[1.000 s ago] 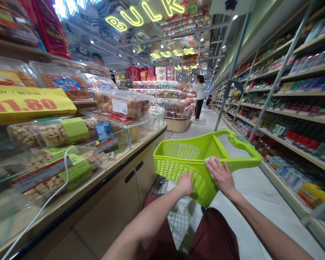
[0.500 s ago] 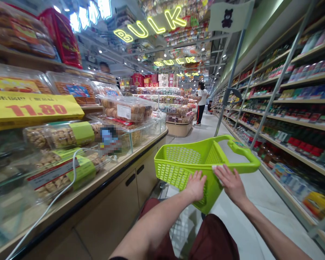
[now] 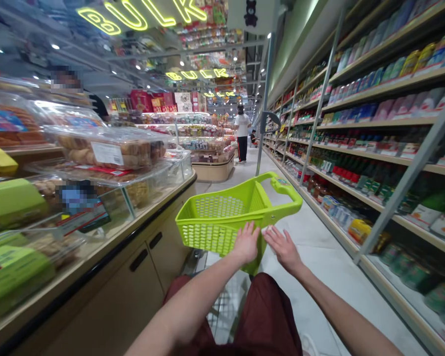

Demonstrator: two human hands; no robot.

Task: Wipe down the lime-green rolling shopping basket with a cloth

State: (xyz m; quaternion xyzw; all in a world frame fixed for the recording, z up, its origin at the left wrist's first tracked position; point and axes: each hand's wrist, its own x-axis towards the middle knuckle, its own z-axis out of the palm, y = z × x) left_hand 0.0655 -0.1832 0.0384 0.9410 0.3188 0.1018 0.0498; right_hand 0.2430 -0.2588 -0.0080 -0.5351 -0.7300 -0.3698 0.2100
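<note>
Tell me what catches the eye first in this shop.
A lime-green basket sits mid-aisle, with the left hand and right hand resting open on its near edge. Overhead glows a yellow neon BULK sign; clear boxes of baked goods crowd the counter at left.

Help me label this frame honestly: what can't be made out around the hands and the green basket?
Head view:
Support under the green basket: mostly hidden by the maroon trousers.
Basket wall under the left hand and right hand: covered by them.
Label on the clear pastry box: too blurred to read.
Neon sign: cut by the top edge.
</note>
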